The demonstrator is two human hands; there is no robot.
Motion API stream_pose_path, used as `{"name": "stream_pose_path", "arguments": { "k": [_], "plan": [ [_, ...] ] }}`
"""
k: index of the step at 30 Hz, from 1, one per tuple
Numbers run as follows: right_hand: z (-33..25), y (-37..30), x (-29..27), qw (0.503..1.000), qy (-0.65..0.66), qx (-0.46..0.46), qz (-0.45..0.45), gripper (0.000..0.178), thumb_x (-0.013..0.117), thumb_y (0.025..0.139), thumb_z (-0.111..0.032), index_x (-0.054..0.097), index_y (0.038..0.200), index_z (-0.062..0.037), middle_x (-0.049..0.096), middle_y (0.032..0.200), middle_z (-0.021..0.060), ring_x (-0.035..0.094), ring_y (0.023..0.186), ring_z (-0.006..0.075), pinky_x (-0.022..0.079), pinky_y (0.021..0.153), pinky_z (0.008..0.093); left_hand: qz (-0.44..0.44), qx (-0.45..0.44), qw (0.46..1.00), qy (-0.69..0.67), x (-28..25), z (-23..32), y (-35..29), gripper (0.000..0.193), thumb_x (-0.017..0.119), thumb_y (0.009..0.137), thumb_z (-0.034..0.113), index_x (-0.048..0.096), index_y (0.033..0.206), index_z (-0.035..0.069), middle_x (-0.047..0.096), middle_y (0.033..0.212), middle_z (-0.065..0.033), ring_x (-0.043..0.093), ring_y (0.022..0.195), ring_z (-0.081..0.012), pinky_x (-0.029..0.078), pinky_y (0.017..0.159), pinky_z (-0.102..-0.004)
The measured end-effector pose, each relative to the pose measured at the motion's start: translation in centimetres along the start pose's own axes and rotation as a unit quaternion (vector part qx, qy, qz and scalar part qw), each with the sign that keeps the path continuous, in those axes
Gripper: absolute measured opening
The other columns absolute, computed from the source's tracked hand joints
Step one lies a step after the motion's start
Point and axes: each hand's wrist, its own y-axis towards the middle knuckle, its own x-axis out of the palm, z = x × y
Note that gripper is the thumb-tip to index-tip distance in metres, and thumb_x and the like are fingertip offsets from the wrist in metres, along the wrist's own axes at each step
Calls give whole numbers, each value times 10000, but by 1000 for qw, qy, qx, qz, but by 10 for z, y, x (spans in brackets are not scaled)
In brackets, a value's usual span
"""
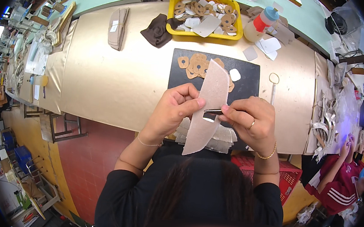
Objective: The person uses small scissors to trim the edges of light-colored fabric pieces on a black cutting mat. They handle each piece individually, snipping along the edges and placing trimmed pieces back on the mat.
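My left hand (pixel 172 109) pinches the edge of a flat greyish-beige panel (pixel 215 82) between thumb and fingers. The panel is long with pointed ends, and is held up over the table edge. Near its middle is a small white rectangular patch or slot (pixel 208 119). My right hand (pixel 253 119) is closed on a slim dark metal tool, like tweezers (pixel 212 111), whose tip lies at the panel just above that patch. Below the panel, a fanned stack of similar grey pieces (pixel 221 140) rests at the table's front edge. Brown ring-shaped pieces (pixel 197 65) lie on a black mat (pixel 248 89).
A yellow tray (pixel 205 35) of brown and white cut pieces stands at the back. Beside it are a red-and-white bottle (pixel 261 25) and a dark cloth (pixel 157 31). Stacked beige panels (pixel 117 28) lie left. A red crate (pixel 290 178) stands below; another person (pixel 335 181) sits at right.
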Motion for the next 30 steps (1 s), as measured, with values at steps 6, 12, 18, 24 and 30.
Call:
{"name": "stream_pose_path", "arguments": {
  "k": [6, 12, 18, 24, 30],
  "plan": [
    [1, -9, -7, 984, 102, 120, 81, 223, 825, 687, -54, 695, 866, -31, 651, 752, 69, 622, 621, 162, 485, 547, 271, 17, 25, 999, -43, 0, 3, 0, 128, 652, 918, 113, 550, 953, 44, 625, 879, -29, 585, 743, -63, 487, 589, -209],
    [-9, -21, 21, 959, 165, 210, 98, 285, 828, 700, -34, 688, 946, 5, 661, 818, 116, 638, 676, 171, 502, 574, 253, 39, 64, 995, -67, 6, 2, 3, 292, 663, 902, 80, 514, 1142, 3, 632, 1049, -103, 662, 919, -169, 614, 733, -300],
    [-11, -23, 33, 958, 167, 203, 113, 278, 815, 718, -11, 675, 957, 3, 651, 835, 97, 612, 711, 150, 464, 595, 234, 49, 68, 994, -73, 10, 0, -1, 408, 672, 884, 40, 480, 1239, -22, 619, 1117, -125, 651, 993, -184, 609, 767, -296],
    [-12, -20, 28, 967, 140, 187, 103, 274, 829, 689, -31, 691, 924, 2, 666, 813, 108, 652, 672, 186, 522, 590, 269, 53, 62, 992, -100, 11, -1, -1, 334, 656, 885, 25, 491, 1172, -20, 638, 1055, -128, 674, 905, -189, 622, 744, -310],
    [-11, -20, 27, 965, 146, 185, 113, 240, 820, 696, -17, 691, 898, 1, 666, 808, 101, 646, 662, 181, 511, 576, 268, 40, 48, 993, -100, 9, -3, -2, 400, 666, 886, 41, 483, 1236, -25, 640, 1082, -133, 673, 932, -193, 613, 750, -287]
  ]
}}
